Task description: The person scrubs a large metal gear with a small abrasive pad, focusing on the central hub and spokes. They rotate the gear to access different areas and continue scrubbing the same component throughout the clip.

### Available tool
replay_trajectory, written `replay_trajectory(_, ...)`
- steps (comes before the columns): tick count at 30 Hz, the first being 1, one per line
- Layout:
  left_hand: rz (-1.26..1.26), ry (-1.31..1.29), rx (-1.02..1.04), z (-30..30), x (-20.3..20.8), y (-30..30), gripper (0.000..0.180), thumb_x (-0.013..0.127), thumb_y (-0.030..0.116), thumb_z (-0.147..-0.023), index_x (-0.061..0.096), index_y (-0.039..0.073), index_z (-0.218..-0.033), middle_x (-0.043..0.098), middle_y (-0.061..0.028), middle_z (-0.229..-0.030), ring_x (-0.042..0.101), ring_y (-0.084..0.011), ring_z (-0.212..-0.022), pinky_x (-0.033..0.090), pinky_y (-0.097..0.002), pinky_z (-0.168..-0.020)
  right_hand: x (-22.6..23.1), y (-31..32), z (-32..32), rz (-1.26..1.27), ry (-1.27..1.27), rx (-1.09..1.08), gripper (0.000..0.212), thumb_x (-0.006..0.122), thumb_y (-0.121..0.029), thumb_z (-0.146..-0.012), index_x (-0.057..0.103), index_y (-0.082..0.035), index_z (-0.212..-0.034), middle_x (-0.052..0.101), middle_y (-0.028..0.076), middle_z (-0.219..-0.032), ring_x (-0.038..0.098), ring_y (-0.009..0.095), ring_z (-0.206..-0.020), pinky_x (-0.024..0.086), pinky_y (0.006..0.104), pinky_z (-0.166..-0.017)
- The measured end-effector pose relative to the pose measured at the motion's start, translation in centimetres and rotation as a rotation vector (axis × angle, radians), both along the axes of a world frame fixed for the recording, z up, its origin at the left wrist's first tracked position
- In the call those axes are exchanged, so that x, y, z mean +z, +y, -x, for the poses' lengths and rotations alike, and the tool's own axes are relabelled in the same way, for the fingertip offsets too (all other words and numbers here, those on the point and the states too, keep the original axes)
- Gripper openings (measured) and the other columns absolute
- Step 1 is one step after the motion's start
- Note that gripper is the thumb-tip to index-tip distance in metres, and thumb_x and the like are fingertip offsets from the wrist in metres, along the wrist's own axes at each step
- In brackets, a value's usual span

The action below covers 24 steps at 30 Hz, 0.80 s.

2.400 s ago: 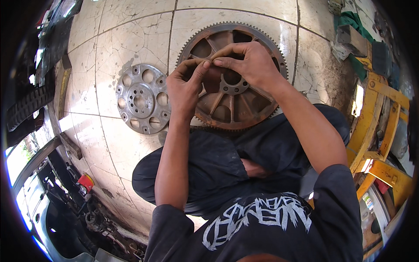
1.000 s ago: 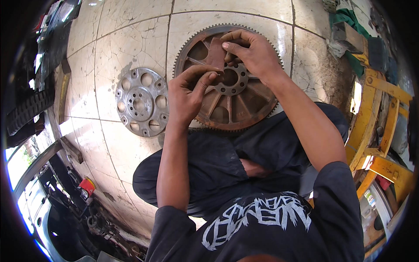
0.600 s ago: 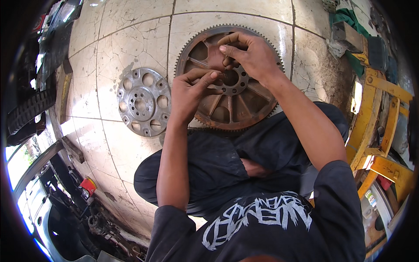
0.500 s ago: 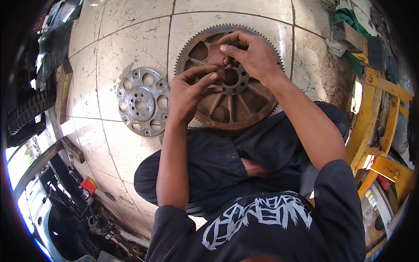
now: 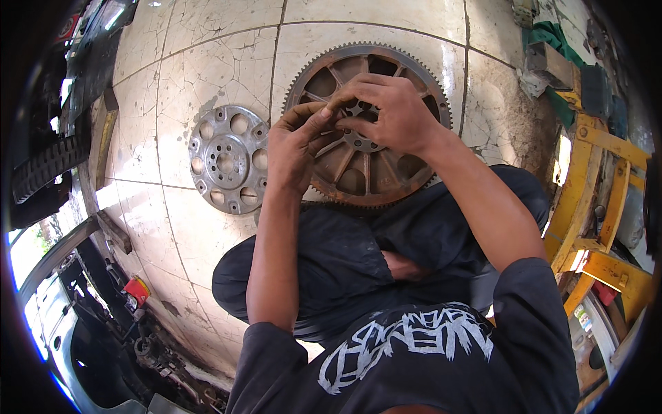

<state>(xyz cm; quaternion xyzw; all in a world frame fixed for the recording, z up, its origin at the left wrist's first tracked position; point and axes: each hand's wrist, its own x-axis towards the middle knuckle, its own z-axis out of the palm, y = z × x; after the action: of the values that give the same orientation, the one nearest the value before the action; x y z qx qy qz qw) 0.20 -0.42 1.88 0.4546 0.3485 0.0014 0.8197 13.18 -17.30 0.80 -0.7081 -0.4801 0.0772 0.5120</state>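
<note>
A large rusty flywheel with a toothed rim lies flat on the floor before my crossed legs. Above its hub my left hand and my right hand meet, fingers bent and fingertips pinched together. Between them was a thin reddish-brown sheet, like sandpaper, in the earlier frame; now the fingers hide it almost wholly. Left of my left hand rests a smaller silver-grey metal disc plate, flat on the tiles, with round holes near its rim and a ring of small holes round its centre.
Cracked, stained pale tiles make up the floor. A yellow metal frame stands on the right, with a green cloth beyond it. Along the left are a wooden block, dark machine parts and a red-and-yellow item.
My hands have come closer together, the right one moving down and left toward the left one. The reddish-brown sheet spread between them has gone from sight behind the fingers.
</note>
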Motion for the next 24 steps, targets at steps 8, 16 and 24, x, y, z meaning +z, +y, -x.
replay_trajectory(8, 0.045, 0.002, 0.044, -0.2, -0.2, 0.0, 0.031, 0.079, 0.013, -0.099, 0.072, -0.008, -0.120, 0.076, -0.0175, -0.109, 0.077, -0.0271, -0.098, 0.066, -0.0408, -0.091, -0.6, -0.2, -0.4, 0.007, -0.013, 0.008, 0.024, 0.085, -0.020, -0.086, 0.081, -0.011, -0.108, 0.078, 0.009, -0.099, 0.075, 0.031, -0.088, 0.060, 0.0396, -0.079)
replay_trajectory(16, 0.023, -0.019, 0.055, 0.1, -0.5, -0.3, 0.030, 0.072, 0.006, -0.101, 0.068, -0.007, -0.127, 0.075, -0.0168, -0.115, 0.075, -0.0259, -0.104, 0.062, -0.0389, -0.094, -0.2, 0.0, -0.2, 0.023, 0.055, 0.051, 0.021, 0.084, -0.017, -0.088, 0.081, -0.012, -0.107, 0.078, 0.010, -0.101, 0.076, 0.032, -0.090, 0.060, 0.0400, -0.079)
replay_trajectory(24, 0.064, 0.014, 0.159, 0.0, -1.0, -0.2, 0.032, 0.073, -0.005, -0.096, 0.064, -0.008, -0.126, 0.073, -0.0177, -0.113, 0.075, -0.0267, -0.102, 0.065, -0.0356, -0.089, -0.9, 0.1, 0.0, 0.059, 0.074, 0.086, 0.021, 0.084, -0.016, -0.087, 0.082, -0.014, -0.107, 0.075, 0.010, -0.101, 0.074, 0.030, -0.094, 0.058, 0.0416, -0.082)
